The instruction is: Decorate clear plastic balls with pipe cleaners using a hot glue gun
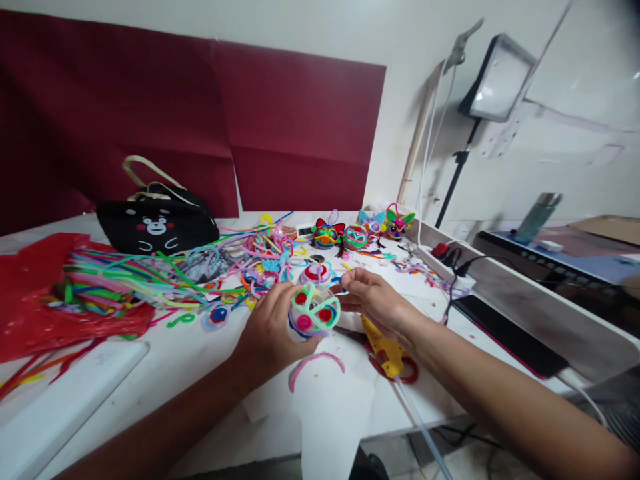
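Observation:
My left hand [280, 320] is wrapped round a small ball [306, 321] covered in coiled pipe cleaners, with red and pink spirals and pale green strips across its face. Close to its right side, my right hand [367, 293] has its fingers bent together, and a short blue pipe cleaner [338, 281] shows at the fingertips. Under the right wrist lies a yellow glue gun [384, 347], beside orange-handled scissors [411, 371]. On the white paper below the ball rests a curved pink pipe cleaner [317, 359]. A lilac piece with a red spiral [316, 273] sits just behind the ball.
Loose pipe cleaners [270, 260] and a red plastic bag [30, 293] holding more cover the left and middle. Finished decorated balls [355, 237] stand at the back. A black bag [157, 223] leans near the wall. To the right are a phone [510, 333] and a power strip [450, 263] with cables.

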The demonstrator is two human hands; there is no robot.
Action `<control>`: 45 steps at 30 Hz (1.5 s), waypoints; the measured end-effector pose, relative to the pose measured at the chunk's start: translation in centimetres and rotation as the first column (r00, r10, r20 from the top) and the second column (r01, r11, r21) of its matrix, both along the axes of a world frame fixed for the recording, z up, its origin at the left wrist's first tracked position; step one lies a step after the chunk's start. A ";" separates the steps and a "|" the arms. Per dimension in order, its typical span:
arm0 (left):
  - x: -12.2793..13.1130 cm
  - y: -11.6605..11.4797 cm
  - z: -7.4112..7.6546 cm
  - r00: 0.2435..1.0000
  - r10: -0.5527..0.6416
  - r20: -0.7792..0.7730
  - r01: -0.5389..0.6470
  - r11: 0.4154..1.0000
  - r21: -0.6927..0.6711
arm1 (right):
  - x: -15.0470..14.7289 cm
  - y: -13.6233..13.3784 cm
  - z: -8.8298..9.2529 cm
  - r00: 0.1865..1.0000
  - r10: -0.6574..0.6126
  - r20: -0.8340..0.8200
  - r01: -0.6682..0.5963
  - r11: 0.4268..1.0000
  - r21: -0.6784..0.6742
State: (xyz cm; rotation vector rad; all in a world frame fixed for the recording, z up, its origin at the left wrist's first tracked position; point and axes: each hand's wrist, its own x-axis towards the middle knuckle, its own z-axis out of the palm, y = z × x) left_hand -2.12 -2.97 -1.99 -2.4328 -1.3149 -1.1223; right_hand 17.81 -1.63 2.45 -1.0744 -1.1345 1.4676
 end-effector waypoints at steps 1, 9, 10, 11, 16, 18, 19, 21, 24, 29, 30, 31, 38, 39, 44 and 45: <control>0.2 0.0 0.2 1.000 -0.017 -0.002 0.017 1.000 0.023 | -0.2 -0.1 0.1 0.999 0.009 -0.047 -0.011 0.999 -0.035; 1.9 0.7 0.8 0.997 -0.078 0.023 0.074 0.988 0.137 | -1.0 0.1 0.8 0.961 -0.050 -0.271 0.029 0.996 -0.082; 2.2 0.7 0.9 0.995 -0.083 0.045 0.077 0.989 0.123 | -1.1 0.2 0.8 0.960 -0.062 -0.274 0.045 0.997 -0.071; 2.5 0.7 0.9 0.994 -0.085 0.075 0.078 0.992 0.097 | -1.1 0.3 0.9 0.958 -0.073 -0.277 0.058 0.997 -0.059; 3.0 0.3 1.2 0.934 -0.057 0.353 0.149 0.960 -0.238 | -1.0 1.2 1.0 0.961 -0.065 -0.270 0.066 0.998 -0.006; 2.9 0.1 1.3 0.842 -0.051 0.537 0.306 0.866 -0.397 | -0.8 1.6 0.9 0.964 -0.056 -0.259 0.060 0.998 0.009; 2.8 0.0 1.4 0.775 -0.029 0.631 0.396 0.800 -0.451 | -0.7 1.8 0.9 0.967 -0.053 -0.251 0.058 0.998 0.013; 2.6 -0.1 1.6 0.620 0.069 0.781 0.545 0.678 -0.493 | -0.5 2.0 0.8 0.971 -0.046 -0.235 0.051 0.999 0.015; 2.4 -0.3 1.9 0.411 0.231 0.882 0.692 0.551 -0.467 | -0.6 2.1 0.6 0.977 -0.032 -0.209 0.035 0.999 0.013; 2.0 -0.3 1.7 0.269 0.325 0.906 0.815 0.425 -0.394 | -1.2 1.9 0.4 0.985 0.010 -0.171 -0.007 1.000 0.019; 1.9 -0.2 1.7 0.264 0.316 0.911 0.820 0.423 -0.385 | -1.3 1.8 0.4 0.986 0.021 -0.166 -0.019 1.000 0.017; 1.8 -0.1 1.6 0.265 0.304 0.915 0.820 0.428 -0.380 | -1.3 1.8 0.4 0.987 0.032 -0.157 -0.029 0.999 0.018; 1.8 -0.1 1.6 0.247 0.268 0.931 0.822 0.451 -0.348 | 0.4 1.2 1.6 0.938 -0.096 0.333 -0.081 0.874 0.478; 1.8 -0.1 1.7 0.242 0.270 0.932 0.822 0.454 -0.345 | 0.6 0.9 1.9 0.908 -0.112 0.403 -0.133 0.836 0.532; 1.8 -0.1 1.8 0.258 0.273 0.927 0.804 0.472 -0.362 | 0.5 -0.7 2.7 0.752 -0.174 0.636 -0.359 0.701 0.617; 1.8 -0.1 1.8 0.264 0.268 0.927 0.801 0.475 -0.365 | 0.4 -0.9 2.8 0.731 -0.189 0.656 -0.379 0.686 0.621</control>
